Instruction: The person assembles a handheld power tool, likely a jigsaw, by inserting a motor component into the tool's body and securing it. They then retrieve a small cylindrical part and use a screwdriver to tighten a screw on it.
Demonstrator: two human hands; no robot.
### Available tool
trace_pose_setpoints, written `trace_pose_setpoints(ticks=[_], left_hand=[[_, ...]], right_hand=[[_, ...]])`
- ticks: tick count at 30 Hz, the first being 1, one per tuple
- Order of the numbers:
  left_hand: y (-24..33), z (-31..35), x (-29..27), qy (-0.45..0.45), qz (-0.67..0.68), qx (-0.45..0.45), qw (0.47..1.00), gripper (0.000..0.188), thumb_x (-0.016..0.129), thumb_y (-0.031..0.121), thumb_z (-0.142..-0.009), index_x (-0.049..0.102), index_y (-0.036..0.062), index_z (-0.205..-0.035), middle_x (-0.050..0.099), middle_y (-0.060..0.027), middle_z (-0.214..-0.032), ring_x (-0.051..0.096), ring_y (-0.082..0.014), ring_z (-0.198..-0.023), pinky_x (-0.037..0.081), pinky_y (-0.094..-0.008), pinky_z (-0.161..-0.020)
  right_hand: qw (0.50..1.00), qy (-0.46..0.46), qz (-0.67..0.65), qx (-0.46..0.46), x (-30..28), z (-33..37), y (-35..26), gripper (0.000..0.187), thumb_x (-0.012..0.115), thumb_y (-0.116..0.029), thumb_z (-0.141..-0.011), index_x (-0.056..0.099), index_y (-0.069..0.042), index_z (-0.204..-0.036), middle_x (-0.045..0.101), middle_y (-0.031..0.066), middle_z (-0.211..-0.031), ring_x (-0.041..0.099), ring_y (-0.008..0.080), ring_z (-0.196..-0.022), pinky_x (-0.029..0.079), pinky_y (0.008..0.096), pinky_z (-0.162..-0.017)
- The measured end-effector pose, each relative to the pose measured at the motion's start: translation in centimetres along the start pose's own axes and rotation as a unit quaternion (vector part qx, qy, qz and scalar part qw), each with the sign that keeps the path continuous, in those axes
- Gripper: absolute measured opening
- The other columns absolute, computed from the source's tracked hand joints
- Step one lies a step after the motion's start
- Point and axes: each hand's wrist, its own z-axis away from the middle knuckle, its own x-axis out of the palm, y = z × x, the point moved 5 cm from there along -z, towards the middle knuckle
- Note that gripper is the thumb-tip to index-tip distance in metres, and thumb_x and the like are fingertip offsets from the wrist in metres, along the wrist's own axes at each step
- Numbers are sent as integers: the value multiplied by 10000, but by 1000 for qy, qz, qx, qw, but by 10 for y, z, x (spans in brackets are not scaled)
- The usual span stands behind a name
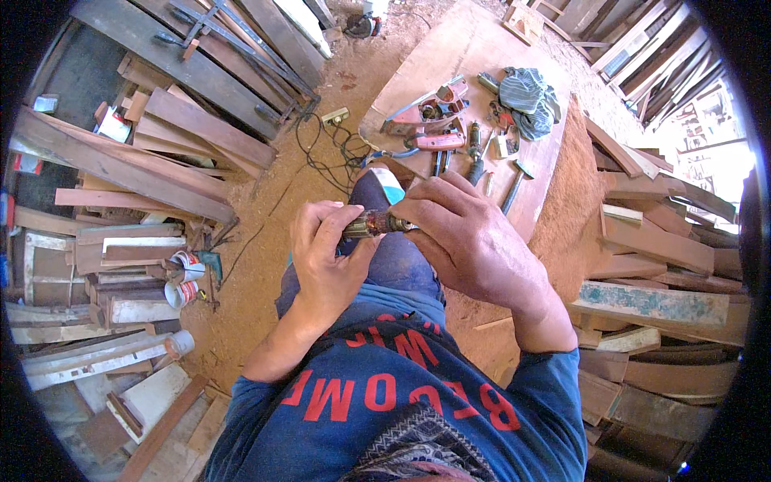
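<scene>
Between my two hands, above my lap, is a motor armature (pixel 365 226), a short metal cylinder with reddish-brown windings. My left hand (pixel 328 245) grips its left end with thumb and fingers. The fingers of my right hand (pixel 470 233) close on its right end, hiding that tip. Just beyond, on a wooden board (pixel 450 48), lie a red power tool (pixel 434 111) with its insides showing and a red housing piece (pixel 438 141). A dark-handled tool (pixel 475 153) and a hammer (pixel 518 185) rest to their right.
A striped cloth (pixel 528 103) lies at the board's right side. Black cords (pixel 325 153) and a socket block (pixel 334 116) are on the dusty floor to the left. Timber stacks (pixel 658 241) line both sides. White buckets (pixel 183 293) and a teal drill (pixel 210 267) stand at left.
</scene>
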Motion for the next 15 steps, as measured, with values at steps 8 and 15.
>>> trace_pose_setpoints(ticks=[8, 15], left_hand=[[-1, 2, -2, -16, -4, 0, 1000, 505, 955, 28, -726, 723, 44, -1174, 681, -166, -1105, 688, -350, -1050, 565, -423, -901], [0, 2, -1, -8, 8, 3, 1000, 483, 944, 25, -713, 733, 46, -1147, 668, -132, -1042, 678, -344, -1000, 537, -438, -860]], right_hand=[[999, 29, -17, -18, -5, -3, -9, 305, 839, -207, -899, 716, -38, -1122, 671, 133, -1029, 657, 355, -970, 536, 469, -857], [996, -73, 33, 35, -2, 3, -2, 316, 830, -181, -905, 711, -44, -1163, 670, 124, -1060, 655, 348, -1001, 541, 479, -885]])
